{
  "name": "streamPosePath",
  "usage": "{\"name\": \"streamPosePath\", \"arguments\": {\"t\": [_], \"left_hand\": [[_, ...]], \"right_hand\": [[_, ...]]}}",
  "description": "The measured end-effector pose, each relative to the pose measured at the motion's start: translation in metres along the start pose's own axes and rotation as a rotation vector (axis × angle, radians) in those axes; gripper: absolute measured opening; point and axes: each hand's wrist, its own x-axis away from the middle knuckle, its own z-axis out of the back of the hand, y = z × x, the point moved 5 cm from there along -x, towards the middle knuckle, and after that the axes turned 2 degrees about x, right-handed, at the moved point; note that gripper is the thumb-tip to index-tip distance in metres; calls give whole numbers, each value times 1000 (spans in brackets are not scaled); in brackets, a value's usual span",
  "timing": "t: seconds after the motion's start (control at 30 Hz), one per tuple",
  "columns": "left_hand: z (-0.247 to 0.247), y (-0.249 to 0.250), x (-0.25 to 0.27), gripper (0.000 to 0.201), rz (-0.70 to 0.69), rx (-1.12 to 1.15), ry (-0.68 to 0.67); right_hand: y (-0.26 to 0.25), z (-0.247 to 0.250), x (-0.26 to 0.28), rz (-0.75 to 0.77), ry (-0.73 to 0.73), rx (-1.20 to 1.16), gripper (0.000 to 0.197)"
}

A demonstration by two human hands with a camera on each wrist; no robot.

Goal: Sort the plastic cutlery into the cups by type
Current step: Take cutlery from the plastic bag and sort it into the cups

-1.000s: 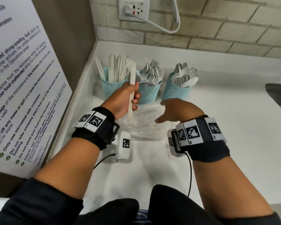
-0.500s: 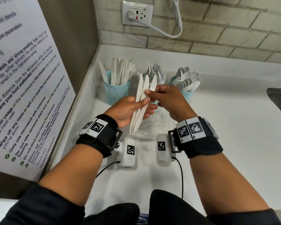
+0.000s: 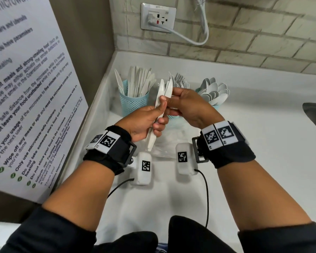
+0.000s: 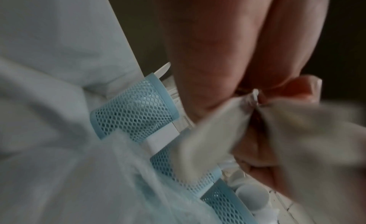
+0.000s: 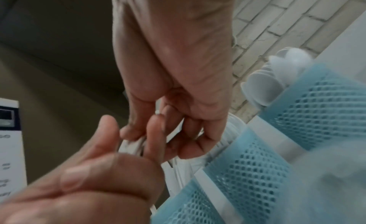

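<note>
- Nearest the camera, in the lower middle of the head view, a bare stretch of the white counter [image 3: 171, 198] is seen between the two forearms; no loose cutlery is seen on it.
- Just beyond, at the centre of the frame, a crumpled clear plastic bag [image 3: 164, 148] lies on the counter under the hands; whether any pieces remain inside cannot be told.
- Above the bag, a small bundle of white plastic knives [image 3: 162, 95] is held upright by the left hand [image 3: 144, 121], thumb and fingers curled round the handles.
- The blade ends of the same bundle are pinched by the right hand [image 3: 188, 108], seemingly to square the pieces together.
- Farther back, three blue mesh cups stand in a row: the knife cup [image 3: 133, 101] at centre left, the fork cup [image 3: 173, 116] largely hidden behind the hands, the spoon cup [image 3: 215, 106] at centre right.
- Each cup is already well filled with a single type, so most of the sorting is judged done.
- What is left, as far as shown, is the placing of the held knives into the knife cup.
</note>
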Motion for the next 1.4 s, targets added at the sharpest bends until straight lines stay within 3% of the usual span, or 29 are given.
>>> {"name": "streamPosePath", "arguments": {"t": [0.07,0.17,0.27,0.33,0.37,0.4,0.5,0.57,0.67,0.73,0.83,0.97,1.17,1.27,1.33,1.4], "left_hand": [[10,4,0,38,-35,-35,70],[33,16,5,43,-79,-82,282],[65,28,10,56,-174,-78,649],[87,33,12,35,-295,-244,966],[93,33,10,24,-309,-346,1055],[97,31,4,34,-281,-427,1083],[98,24,-17,91,-110,-632,1015],[98,23,-27,118,-70,-655,956],[103,22,-39,129,-158,-530,913],[109,20,-41,130,-239,-451,903],[114,16,-42,124,-287,-472,914],[113,14,-36,91,-362,-466,952],[112,12,-31,80,-422,-387,1028],[106,16,-23,53,-503,-264,1038],[101,21,-21,34,-544,-66,907],[102,20,-18,41,-581,103,838]], "right_hand": [[-12,1,-9,6,64,50,6],[-37,10,-21,53,224,22,8],[-63,19,-30,175,359,-68,9],[-74,18,-37,275,448,-86,9],[-76,15,-41,314,476,-70,11],[-76,10,-45,341,490,-45,12],[-62,-6,-56,378,511,93,17],[-49,-13,-65,372,527,173,19],[-37,-19,-74,365,525,255,6],[-32,-21,-78,351,531,302,18],[-25,-25,-82,313,483,370,21],[-26,-37,-81,281,381,591,23],[-28,-52,-79,233,273,883,31],[-24,-58,-68,260,319,863,67],[-17,-65,-59,269,335,848,88],[-8,-71,-54,255,319,804,104]]}}
